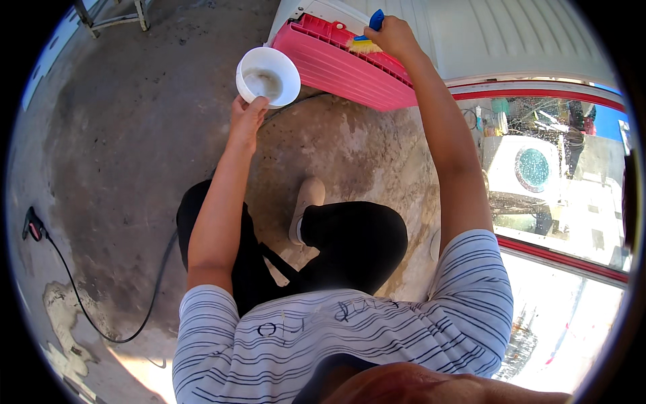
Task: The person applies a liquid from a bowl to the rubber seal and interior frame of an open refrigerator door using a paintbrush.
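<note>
My left hand point(249, 113) grips a white plastic bowl point(286, 75) with a little cloudy liquid at the bottom. My right hand point(389, 37) holds a blue-handled brush point(377, 20), its pale yellow bristles down on the slotted top of a pink ridged plastic piece point(336, 74). That piece sits at the edge of a white ribbed panel point(511, 40), to the right of the bowl.
A wet, shiny glass surface with red trim point(538, 91) reflects objects on my right. A black hose with a spray gun point(33, 225) lies on the stained concrete floor point(114, 168) at left. A metal stand point(138, 17) is at upper left.
</note>
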Tool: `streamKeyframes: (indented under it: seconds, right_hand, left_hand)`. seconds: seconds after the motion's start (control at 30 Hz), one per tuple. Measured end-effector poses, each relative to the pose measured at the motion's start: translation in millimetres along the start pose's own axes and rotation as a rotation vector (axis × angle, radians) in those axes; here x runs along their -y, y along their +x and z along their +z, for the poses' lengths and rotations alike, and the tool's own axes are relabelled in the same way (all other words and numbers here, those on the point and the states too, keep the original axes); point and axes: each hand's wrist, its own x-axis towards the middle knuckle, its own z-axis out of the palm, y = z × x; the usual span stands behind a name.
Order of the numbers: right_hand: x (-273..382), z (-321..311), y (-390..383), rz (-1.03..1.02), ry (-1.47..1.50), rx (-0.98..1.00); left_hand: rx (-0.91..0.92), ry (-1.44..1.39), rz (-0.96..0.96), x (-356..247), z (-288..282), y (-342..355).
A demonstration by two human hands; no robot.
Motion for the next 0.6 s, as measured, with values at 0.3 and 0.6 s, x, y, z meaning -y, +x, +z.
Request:
streamKeyframes:
  seconds: [0.3, 0.6]
  right_hand:
    - [-28, 21, -6, 0.032, -0.029, -0.012]
    - [-40, 35, -7, 0.032, -0.011, -0.063]
  left_hand:
    - [-0.015, -0.059, -0.009, 1, 1, 1]
    - [-0.011, -0.059, -0.022, -2, 5, -4]
